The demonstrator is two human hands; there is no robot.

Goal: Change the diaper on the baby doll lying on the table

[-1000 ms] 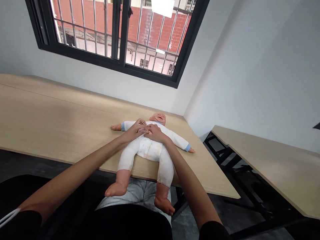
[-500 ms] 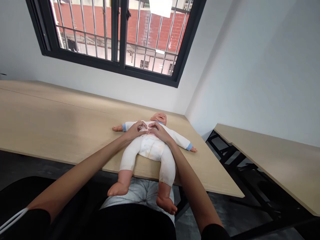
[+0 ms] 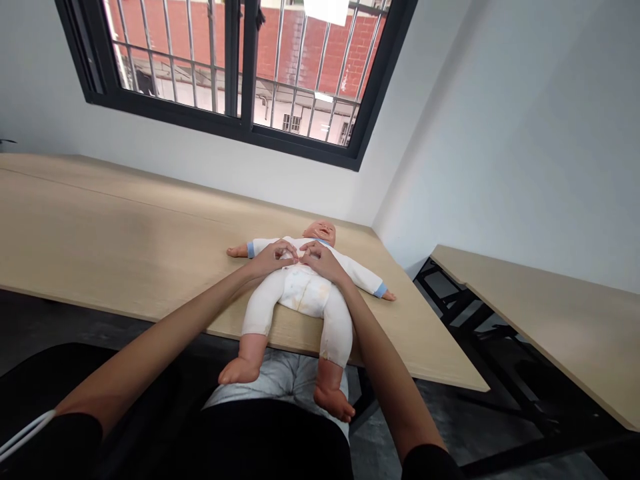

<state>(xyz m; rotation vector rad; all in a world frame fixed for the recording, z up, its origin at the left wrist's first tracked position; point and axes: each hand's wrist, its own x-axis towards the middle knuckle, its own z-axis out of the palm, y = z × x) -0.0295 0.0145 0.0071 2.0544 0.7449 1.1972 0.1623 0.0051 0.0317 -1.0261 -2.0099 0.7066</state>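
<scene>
A baby doll [image 3: 304, 293] lies on its back on the table, head toward the window and feet hanging past the near edge. It wears a white top [image 3: 356, 270] with blue cuffs, and white covering over its hips and legs. My left hand [image 3: 273, 260] rests at the doll's waist, fingers curled and pinched at the hem of the top. Facing it from the other side, my right hand [image 3: 323, 261] pinches the same hem, fingertips close to the left ones. The exact bit of cloth between the fingers is largely hidden.
The wooden table [image 3: 125, 227] runs along the wall below a barred window [image 3: 240, 127]. To the right, across a gap, stands a second table [image 3: 540, 300] with a black metal frame. A dark chair [image 3: 60, 373] is at the lower left.
My right hand's fingers have drawn closer together at the doll's waist. My left hand has barely moved. The whole view has shifted slightly.
</scene>
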